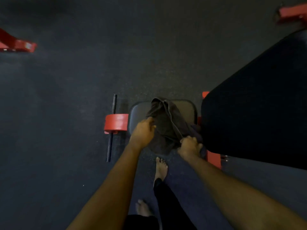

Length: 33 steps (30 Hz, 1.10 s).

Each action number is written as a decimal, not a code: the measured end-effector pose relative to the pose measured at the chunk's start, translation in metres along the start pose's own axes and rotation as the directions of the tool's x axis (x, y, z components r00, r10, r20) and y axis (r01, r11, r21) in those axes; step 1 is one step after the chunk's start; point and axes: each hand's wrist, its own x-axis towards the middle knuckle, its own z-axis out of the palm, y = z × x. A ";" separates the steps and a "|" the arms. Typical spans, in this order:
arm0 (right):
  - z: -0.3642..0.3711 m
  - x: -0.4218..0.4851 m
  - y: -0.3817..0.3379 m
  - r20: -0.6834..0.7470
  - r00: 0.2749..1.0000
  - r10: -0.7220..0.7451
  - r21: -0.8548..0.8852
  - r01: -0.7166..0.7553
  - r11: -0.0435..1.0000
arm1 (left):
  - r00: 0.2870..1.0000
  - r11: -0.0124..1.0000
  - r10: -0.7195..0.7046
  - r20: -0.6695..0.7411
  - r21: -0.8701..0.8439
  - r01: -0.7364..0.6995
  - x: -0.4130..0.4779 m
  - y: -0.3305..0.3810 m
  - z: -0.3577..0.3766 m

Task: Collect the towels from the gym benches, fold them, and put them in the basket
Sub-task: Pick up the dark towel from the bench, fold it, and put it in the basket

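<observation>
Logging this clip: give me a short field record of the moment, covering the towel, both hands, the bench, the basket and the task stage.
towel: dark towel, bunched, draped over the small seat pad
left hand: left hand gripping the towel's left edge
right hand: right hand gripping its lower right edge
bench: large black bench pad at right, red frame beside the seat
basket: not in view
stage: towel picked up, not yet folded

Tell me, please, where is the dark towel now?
In the head view, the dark towel is low at centre, bunched over the small seat pad, gripped by the left hand and right hand.
</observation>
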 end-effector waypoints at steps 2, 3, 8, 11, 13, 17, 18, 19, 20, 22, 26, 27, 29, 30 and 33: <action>-0.008 -0.003 -0.007 0.013 1.000 -0.002 0.040 0.001 0.999 | 0.998 0.999 0.050 0.034 0.007 -0.050 0.013 0.004 -0.005; -0.012 -0.009 -0.011 -0.002 1.000 0.000 0.125 0.000 0.992 | 0.995 0.996 0.084 0.059 -0.010 -0.083 0.016 0.007 -0.011; -0.061 -0.058 -0.033 -0.340 0.935 -0.096 0.442 0.249 0.862 | 0.939 0.958 0.286 0.191 -0.078 -0.276 0.013 0.035 -0.053; -0.109 -0.098 -0.059 -0.446 0.886 -0.130 0.471 0.355 0.807 | 0.879 0.911 0.412 0.241 -0.112 -0.396 0.010 0.054 -0.088; -0.138 -0.132 -0.076 -0.484 0.864 -0.139 0.480 0.395 0.784 | 0.820 0.868 0.493 0.291 -0.109 -0.483 0.004 0.076 -0.119; -0.181 -0.194 -0.104 -0.558 0.811 -0.176 0.488 0.492 0.721 | 0.678 0.730 0.651 0.342 -0.036 -0.683 -0.008 0.115 -0.170; -0.190 -0.209 -0.110 -0.589 0.789 -0.173 0.488 0.519 0.702 | 0.657 0.696 0.670 0.347 0.014 -0.718 -0.011 0.125 -0.183; -0.199 -0.222 -0.115 -0.625 0.765 -0.156 0.487 0.538 0.688 | 0.642 0.672 0.682 0.350 0.046 -0.739 -0.013 0.133 -0.193; -0.206 -0.240 -0.120 -0.658 0.743 -0.124 0.488 0.546 0.681 | 0.628 0.649 0.699 0.343 0.067 -0.758 -0.021 0.142 -0.206; -0.221 -0.267 -0.127 -0.696 0.716 -0.058 0.497 0.539 0.680 | 0.621 0.626 0.726 0.295 0.090 -0.775 -0.032 0.157 -0.226; -0.232 -0.297 -0.124 -0.723 0.690 -0.032 0.421 0.477 0.772 | 0.598 0.590 0.794 0.110 0.096 -0.802 -0.057 0.189 -0.263; -0.234 -0.304 -0.123 -0.730 0.683 -0.040 0.394 0.467 0.792 | 0.589 0.584 0.805 0.066 0.084 -0.808 -0.064 0.198 -0.273; -0.241 -0.314 -0.122 -0.743 0.668 -0.050 0.332 0.432 0.838 | 0.568 0.567 0.823 0.005 0.059 -0.822 -0.073 0.213 -0.286; -0.247 -0.322 -0.124 -0.751 0.658 -0.054 0.291 0.404 0.867 | 0.550 0.550 0.835 -0.017 0.055 -0.834 -0.079 0.219 -0.293; -0.265 -0.343 -0.127 -0.813 0.582 0.013 0.237 0.309 0.921 | 0.498 0.503 0.864 -0.078 0.068 -0.862 -0.092 0.230 -0.304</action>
